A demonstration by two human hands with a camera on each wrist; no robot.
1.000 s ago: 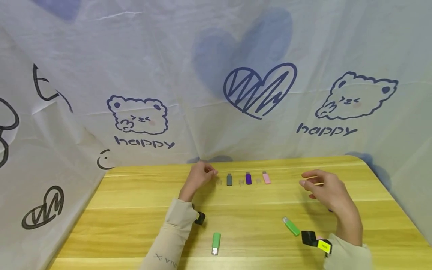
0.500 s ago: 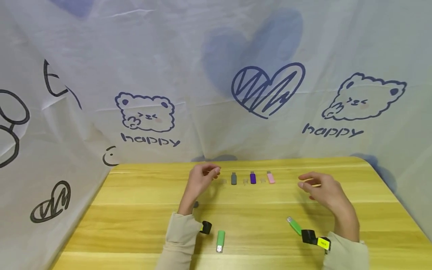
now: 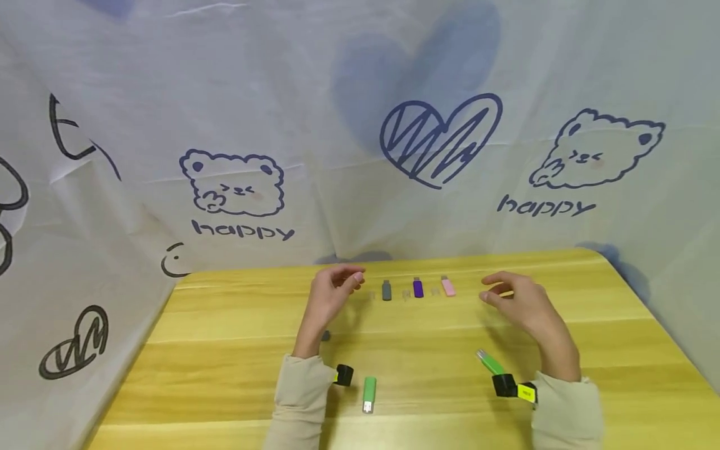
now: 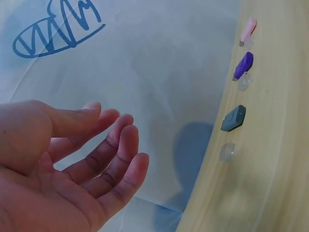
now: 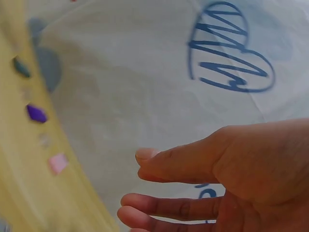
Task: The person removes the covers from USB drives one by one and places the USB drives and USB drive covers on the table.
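In the head view, my left hand (image 3: 332, 292) hovers left of a row of USB sticks, fingers loosely curved around nothing. A grey USB stick (image 3: 386, 290), a purple USB stick (image 3: 418, 288) and a pink USB stick (image 3: 447, 287) lie in that row, plugs toward the back. Small clear caps (image 4: 227, 152) lie beside them, one to the left of each. Right of the row, my right hand (image 3: 523, 306) is held above the table, thumb and fingers apart and holding nothing. Both wrist views show bare fingers against the cloth.
Nearer the front lie a green USB stick (image 3: 369, 394) and another green USB stick (image 3: 490, 362), partly hidden by the right wrist camera. A small dark object (image 3: 325, 335) shows beside the left wrist. White printed cloth (image 3: 349, 206) hangs behind the table's back edge.
My right hand has moved a little left, closer to the pink stick. My left forearm has shifted slightly, uncovering the small dark object. The row of sticks looks unchanged; the head view has shifted slightly.
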